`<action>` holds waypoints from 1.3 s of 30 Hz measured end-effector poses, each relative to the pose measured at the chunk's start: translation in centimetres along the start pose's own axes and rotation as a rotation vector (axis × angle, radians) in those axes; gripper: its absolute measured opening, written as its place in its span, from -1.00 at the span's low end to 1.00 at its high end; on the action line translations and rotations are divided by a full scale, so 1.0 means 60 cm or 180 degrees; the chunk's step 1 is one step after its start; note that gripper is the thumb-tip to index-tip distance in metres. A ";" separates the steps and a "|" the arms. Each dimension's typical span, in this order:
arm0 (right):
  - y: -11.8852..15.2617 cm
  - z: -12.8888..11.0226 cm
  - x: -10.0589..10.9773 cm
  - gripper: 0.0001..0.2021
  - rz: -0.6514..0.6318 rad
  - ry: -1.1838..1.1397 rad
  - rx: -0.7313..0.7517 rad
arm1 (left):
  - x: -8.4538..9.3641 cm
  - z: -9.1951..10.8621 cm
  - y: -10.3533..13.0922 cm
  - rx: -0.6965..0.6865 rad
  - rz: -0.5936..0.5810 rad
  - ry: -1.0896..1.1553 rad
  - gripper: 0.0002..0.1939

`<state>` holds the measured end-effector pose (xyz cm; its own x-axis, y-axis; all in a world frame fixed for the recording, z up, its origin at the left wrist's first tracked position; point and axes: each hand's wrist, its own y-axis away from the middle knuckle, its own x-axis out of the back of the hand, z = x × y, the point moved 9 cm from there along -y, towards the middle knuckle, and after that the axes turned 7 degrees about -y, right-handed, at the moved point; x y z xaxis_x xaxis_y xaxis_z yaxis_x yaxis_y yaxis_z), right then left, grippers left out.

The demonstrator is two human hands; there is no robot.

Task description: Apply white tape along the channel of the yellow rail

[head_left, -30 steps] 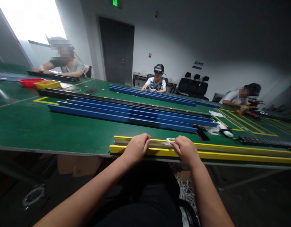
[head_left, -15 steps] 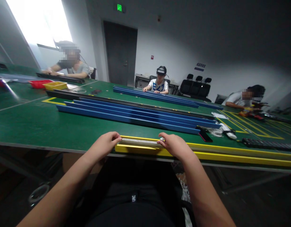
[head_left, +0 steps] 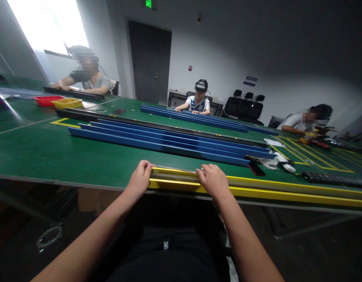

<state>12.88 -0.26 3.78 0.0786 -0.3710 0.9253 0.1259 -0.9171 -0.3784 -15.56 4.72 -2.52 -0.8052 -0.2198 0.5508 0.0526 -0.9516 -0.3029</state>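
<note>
A long yellow channel-shaped profile [head_left: 286,193] lies along the near edge of the table, running off to the right. My left hand [head_left: 140,177] is at its left end, thumb and fingers pinched together. Farther right along the profile, my right hand [head_left: 213,181] is closed with its fingertips at the far rim. A thin pale strip [head_left: 176,169], tape-like, stretches between both hands along that rim. My fingers cover the strip's ends, and whether it touches the rim is hard to tell.
Beyond my hands, blue profiles [head_left: 124,141] and a black profile [head_left: 77,114] lie lengthwise on the green table [head_left: 30,156]. A phone [head_left: 256,167], a white device [head_left: 285,162] and a black strip of sockets [head_left: 330,178] are to the right. Several people sit around the table.
Both hands have turned over the profile's far rim, and the pale strip has moved from above the channel to that far edge. My left hand has shifted slightly right.
</note>
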 end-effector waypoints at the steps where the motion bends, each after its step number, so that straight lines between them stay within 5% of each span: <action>1: 0.002 0.004 -0.001 -0.54 0.0003 0.0006 -0.0043 | 0.001 0.001 0.001 0.0022 0.0053 -0.0076 -0.75; 11: 0.013 0.025 0.012 -0.53 0.0261 -0.0005 -0.0120 | -0.002 0.023 0.007 -0.0010 0.0172 -0.0134 -0.76; 21: 0.052 0.183 0.020 -0.57 0.0163 -0.0152 -0.0207 | -0.130 0.134 0.033 -0.0405 -0.0109 0.0160 -0.77; 24: 0.054 0.193 0.018 -0.60 -0.0022 -0.0246 -0.0056 | -0.134 0.135 0.032 -0.0473 -0.0218 0.0265 -0.75; 28: 0.058 0.193 0.035 -0.61 -0.0163 -0.0437 0.0035 | -0.095 0.133 0.023 -0.0821 -0.0255 0.0008 -0.74; 32: 0.055 0.184 0.061 -0.63 -0.0417 -0.0550 0.0059 | -0.064 0.107 0.007 -0.0553 -0.0501 -0.0327 -0.71; 39: 0.037 0.150 0.074 -0.63 -0.0866 -0.0240 0.0415 | -0.093 0.066 0.012 -0.0150 -0.1110 -0.0373 -0.68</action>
<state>22.38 -2.63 6.84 0.0972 -0.0982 0.9904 0.2778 -0.9529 -0.1217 -8.69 4.43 -2.74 -0.6966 0.0903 0.7117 -0.2426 -0.9632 -0.1153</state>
